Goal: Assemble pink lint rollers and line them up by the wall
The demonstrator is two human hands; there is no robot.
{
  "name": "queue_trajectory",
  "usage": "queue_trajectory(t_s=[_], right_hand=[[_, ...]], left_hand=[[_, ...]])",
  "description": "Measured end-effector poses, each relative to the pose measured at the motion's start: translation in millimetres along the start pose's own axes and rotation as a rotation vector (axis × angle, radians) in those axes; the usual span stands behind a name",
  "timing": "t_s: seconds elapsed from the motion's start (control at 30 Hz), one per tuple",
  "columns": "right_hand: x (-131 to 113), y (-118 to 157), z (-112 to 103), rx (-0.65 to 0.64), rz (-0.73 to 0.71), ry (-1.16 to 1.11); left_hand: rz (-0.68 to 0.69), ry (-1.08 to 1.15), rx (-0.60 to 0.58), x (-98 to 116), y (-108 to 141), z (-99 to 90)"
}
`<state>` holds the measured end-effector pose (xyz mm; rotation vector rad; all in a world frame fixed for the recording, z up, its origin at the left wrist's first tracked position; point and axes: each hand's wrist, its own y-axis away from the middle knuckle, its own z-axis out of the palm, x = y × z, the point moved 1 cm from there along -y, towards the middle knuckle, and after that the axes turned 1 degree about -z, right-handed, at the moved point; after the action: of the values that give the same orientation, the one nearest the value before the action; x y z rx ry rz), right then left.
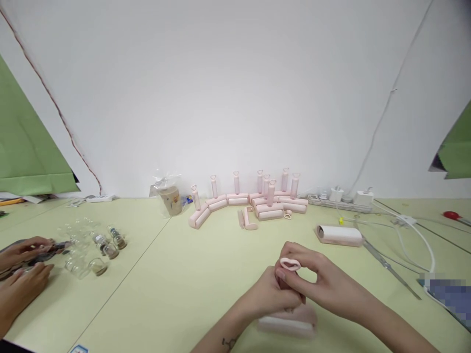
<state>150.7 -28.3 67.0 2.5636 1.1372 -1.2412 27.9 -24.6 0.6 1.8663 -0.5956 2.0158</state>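
My left hand (271, 295) is closed around the body of a small pink piece with a heart-shaped loop (290, 264) on top. My right hand (312, 277) pinches the same piece just under the loop; its lower part is hidden by my fingers. Below both hands, a pink-and-white rounded case (287, 324) shows blurred; I cannot tell whether it touches them. Beyond, several pink-and-white cases (238, 199) stand along the wall, with clear pink tubes (236, 183) topped by heart loops upright on them. A loose heart-loop piece (288, 214) and an opened pink case (250, 219) lie nearer.
Another pink-and-white case (340, 236) lies right, beside metal tweezers (386, 264) and white cables (423, 239). A power strip (340, 202) runs along the wall. A bagged drink cup (170, 200) stands left. A co-worker's hands (27, 274) are by small glass jars (97, 266) at far left.
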Motion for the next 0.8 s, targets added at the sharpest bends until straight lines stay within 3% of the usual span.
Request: queue_trajectory(t_s=[0.13, 0.27, 0.33, 0.47, 0.57, 0.63, 0.7, 0.8], right_hand=[[-0.1, -1.6, 1.5, 0.034, 0.02, 0.036], [5.8, -10.0, -2.4, -0.036, -0.013, -0.065], [8.0, -16.4, -3.0, -0.069, -0.033, -0.116], [7.6, -24.3, 2.2, -0.129, -0.051, -0.153], [5.2, -22.1, 8.2, -0.287, 0.049, -0.247], [1.9, -19.3, 9.8, -0.341, 0.089, -0.304], [-2.6, -17.1, 9.8, -0.352, 0.097, -0.339], [-8.3, -15.3, 8.4, -0.359, 0.049, -0.267]], left_hand=[[0.048, 0.088, -0.081, 3.3, -0.2, -3.0], [0.034, 0.182, -0.131, -4.7, -2.6, -4.3], [0.034, 0.21, -0.073, -10.9, -3.5, -2.2], [0.09, 0.27, 0.161, -23.4, -4.0, 10.8], [0.107, 0.319, 0.313, -37.8, -6.2, 23.0], [0.098, 0.31, 0.346, -49.3, -8.6, 25.1], [0.099, 0.275, 0.329, -57.6, -10.1, 16.7], [0.097, 0.192, 0.281, -56.2, -9.7, -16.6]])
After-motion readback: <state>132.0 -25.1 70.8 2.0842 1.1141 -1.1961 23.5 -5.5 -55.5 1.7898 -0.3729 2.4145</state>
